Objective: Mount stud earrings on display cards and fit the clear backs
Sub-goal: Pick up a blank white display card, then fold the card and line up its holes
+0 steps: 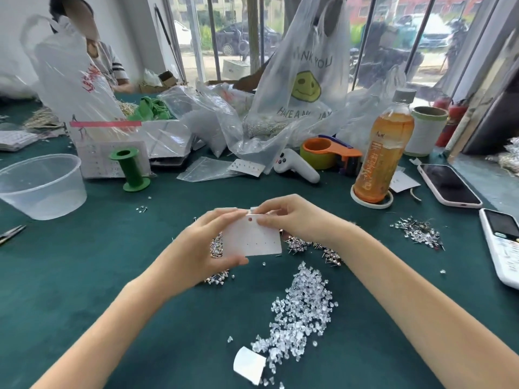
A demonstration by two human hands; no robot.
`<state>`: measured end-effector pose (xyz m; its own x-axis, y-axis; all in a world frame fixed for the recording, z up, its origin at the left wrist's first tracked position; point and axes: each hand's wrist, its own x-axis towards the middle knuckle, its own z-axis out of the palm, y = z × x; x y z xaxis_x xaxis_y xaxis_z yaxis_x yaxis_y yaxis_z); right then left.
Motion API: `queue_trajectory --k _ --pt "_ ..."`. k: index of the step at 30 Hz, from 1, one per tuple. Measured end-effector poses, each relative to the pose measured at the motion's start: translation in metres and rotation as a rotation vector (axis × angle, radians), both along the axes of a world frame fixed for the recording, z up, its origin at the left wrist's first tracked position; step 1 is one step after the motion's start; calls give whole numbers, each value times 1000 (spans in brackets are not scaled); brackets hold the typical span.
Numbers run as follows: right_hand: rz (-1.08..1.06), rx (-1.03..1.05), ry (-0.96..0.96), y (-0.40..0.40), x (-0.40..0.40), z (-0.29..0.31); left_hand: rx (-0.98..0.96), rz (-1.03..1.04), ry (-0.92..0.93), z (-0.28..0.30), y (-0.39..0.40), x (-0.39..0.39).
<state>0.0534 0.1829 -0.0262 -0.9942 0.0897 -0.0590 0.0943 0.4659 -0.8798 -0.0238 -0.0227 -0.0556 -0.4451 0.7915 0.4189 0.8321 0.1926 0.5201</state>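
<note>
Both hands' fingers (pixel 224 214) pinch display card (pixel 254 238), long axis left-right, hole uppermost

I am looking at a small jewellery-packing workroom: a green felt table (pixel 112 276) carries loose heaps of stud earrings (pixel 418 230) and clear backs (pixel 303 307), plastic bags of stock (pixel 306 80), a tape dispenser (pixel 328 153), and another worker (pixel 104 60) sits by street-facing windows (pixel 393 37).

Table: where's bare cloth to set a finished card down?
Bare cloth lies left of the left hand, between the tub and the scissors, and along the near left edge. Crowded: studs under the card, backs near right, phones far right.
</note>
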Motion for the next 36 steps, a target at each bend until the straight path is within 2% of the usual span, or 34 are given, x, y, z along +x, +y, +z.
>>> queue_trajectory --k 3,7,10,12,15,19,31,33,36 --pt "-24 -29 -2 -5 -6 -4 30 54 48 -5 -4 -1" --pt "-247 183 177 -4 -1 -16 63 250 41 -10 -11 -13" --pt "-86 332 161 -18 9 -22 58 300 -8 -14 -13 -17" --pt "23 529 134 -32 8 -30 78 327 -18 -17 -11 -18" --pt "25 736 172 -50 1 -38 141 391 -40 -20 -9 -16" --pt "0 842 236 -60 -10 -42 163 453 29 -24 -7 -16" --pt "31 701 363 -68 -1 -38 186 482 49 -14 -12 -14" --pt "-25 571 353 -65 4 -35 185 473 31 -13 -14 -14" --pt "-108 198 300 -59 9 -28 174 442 -1 -11 -14 -12"
